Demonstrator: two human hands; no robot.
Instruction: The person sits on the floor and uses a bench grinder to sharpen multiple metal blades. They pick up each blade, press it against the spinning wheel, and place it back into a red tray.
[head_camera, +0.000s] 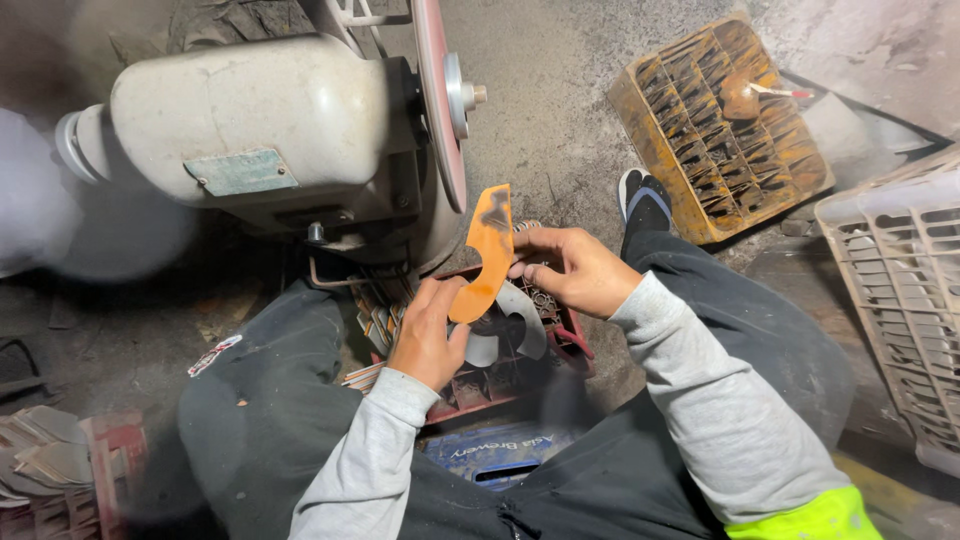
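In the head view, a seated person holds a curved, rust-orange metal blade (484, 255) between both hands, just below and in front of the thin reddish grinding disc (438, 100) of a pale bench grinder (250, 130). The left hand (428, 335) is closed around the blade's lower end, thumb and fingers wrapped on it; the right hand (565, 270) pinches the blade's middle from the side, fingers curled tight against its edge. The blade stands roughly upright, its top tip near the disc but apart from it, so as far as can be judged no grinding contact is being made at this instant. Its surface is mostly orange with a dark patch near the top, which suggests it is unworked or only barely started. Beneath the hands a red crate (570, 340) holds several grey, cleaner-looking curved blades (515, 320), and another stack of grey blades (40, 440) lies at the lower left on a second red crate (110, 450); whether these are finished pieces cannot be told for certain, though their colour hints at it. A rusty orange crate (720, 130) sits on the floor further off, a pale plastic basket (900, 290) at the right, and a blue crate (500, 450) below the person's lap. Judged from this, the work is a repeated one with the current piece at an early stage.
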